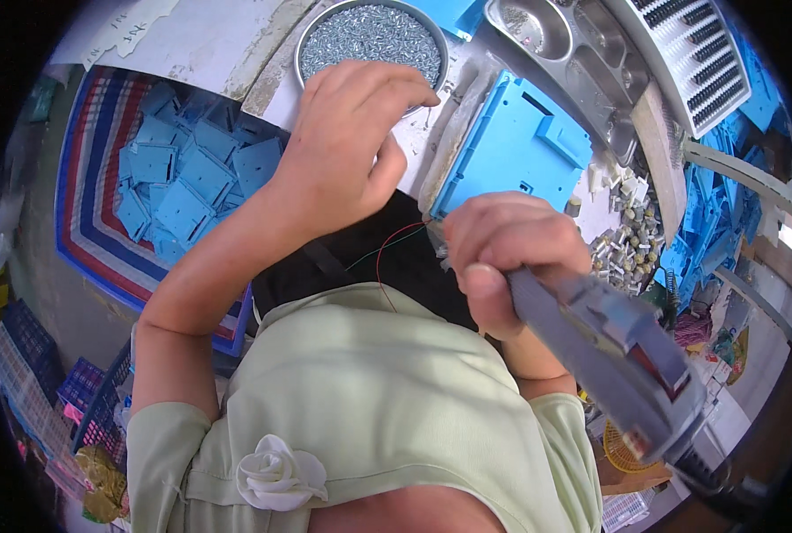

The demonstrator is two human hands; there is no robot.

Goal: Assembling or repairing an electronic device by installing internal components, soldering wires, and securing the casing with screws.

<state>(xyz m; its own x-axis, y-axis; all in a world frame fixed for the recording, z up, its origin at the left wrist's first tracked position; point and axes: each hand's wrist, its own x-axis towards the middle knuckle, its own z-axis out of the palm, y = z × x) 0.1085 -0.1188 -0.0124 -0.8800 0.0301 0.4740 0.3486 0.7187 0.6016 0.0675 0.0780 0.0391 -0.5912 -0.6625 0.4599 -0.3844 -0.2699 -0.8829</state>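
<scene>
My left hand (347,142) hovers at the near rim of a round metal dish (302,55) filled with small silvery screws (374,40). Its fingers are bent and its thumb stands apart from them; nothing shows between them, though the far fingertips are partly hidden. My right hand (516,253) is wrapped around a grey electric screwdriver (605,342), whose body slants toward the lower right. The tool's bit end is hidden by the hand. Just beyond that hand lies a blue plastic housing (512,151) on the table. Thin red and green wires (387,249) hang from its near corner.
At left, a blue-rimmed striped bin (76,200) holds many blue plastic plates (187,186). Beyond the housing sits a metal compartment tray (583,67), beside a white tray (743,84) of dark springs. Small metal-and-white parts (627,235) lie heaped right of the housing.
</scene>
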